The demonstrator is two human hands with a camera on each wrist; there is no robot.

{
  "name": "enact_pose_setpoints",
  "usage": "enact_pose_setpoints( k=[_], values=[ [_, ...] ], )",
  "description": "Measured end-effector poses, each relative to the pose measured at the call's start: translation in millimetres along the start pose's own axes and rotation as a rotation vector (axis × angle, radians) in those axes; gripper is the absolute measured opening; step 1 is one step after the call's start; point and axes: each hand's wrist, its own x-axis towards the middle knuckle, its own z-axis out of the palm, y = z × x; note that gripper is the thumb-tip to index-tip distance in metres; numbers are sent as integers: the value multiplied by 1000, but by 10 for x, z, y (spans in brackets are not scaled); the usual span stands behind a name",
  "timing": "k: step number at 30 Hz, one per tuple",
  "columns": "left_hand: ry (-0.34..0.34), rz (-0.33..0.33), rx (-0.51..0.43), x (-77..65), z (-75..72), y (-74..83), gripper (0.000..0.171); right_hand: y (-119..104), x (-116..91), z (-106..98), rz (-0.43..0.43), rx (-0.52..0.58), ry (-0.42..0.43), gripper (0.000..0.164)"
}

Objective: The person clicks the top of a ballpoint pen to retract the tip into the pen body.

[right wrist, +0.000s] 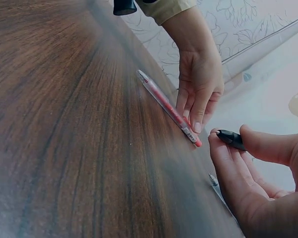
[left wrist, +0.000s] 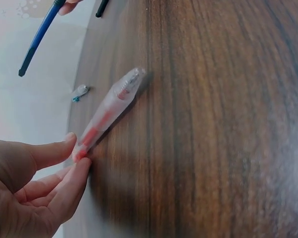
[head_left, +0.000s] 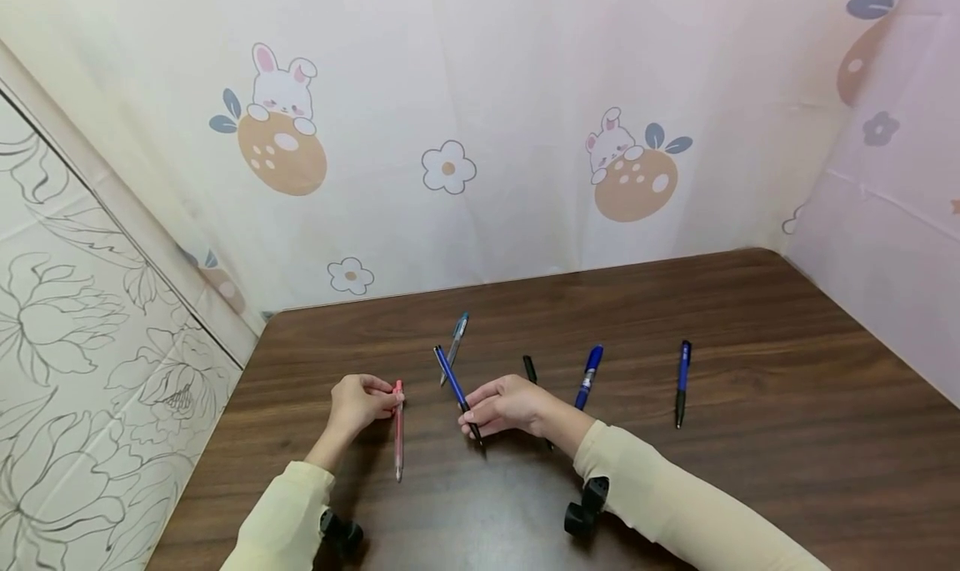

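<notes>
Between thumb and fingers, my left hand (head_left: 362,404) pinches the red end of a clear-barrelled red pen (head_left: 399,438), whose tip points toward the near edge of the table. The same red pen (left wrist: 107,114) reaches away from the fingers in the left wrist view. To the right, my right hand (head_left: 510,406) holds a blue pen (head_left: 453,379) near its black tip, tilted with its other end away from me. In the right wrist view that dark tip (right wrist: 231,139) shows between thumb and fingers. Behind the blue pen lies a clear pen with a blue top (head_left: 459,329).
A black pen (head_left: 530,368) lies partly hidden behind the right hand. Right of it are a blue pen with a pale label (head_left: 589,374) and a blue pen with a black end (head_left: 682,383). The brown table (head_left: 750,321) meets a printed curtain (head_left: 517,221) at the back.
</notes>
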Motion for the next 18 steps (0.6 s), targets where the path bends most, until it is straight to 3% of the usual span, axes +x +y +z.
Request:
enact_pose_setpoints(
  k=[13,18],
  values=[
    [19,69,109,-94,-50,94,16,74,-119,-44,-14,28,-76,33],
    [70,153,264,-137,-48,172,18,81,-167,-43,-7,49,-92,36]
  ],
)
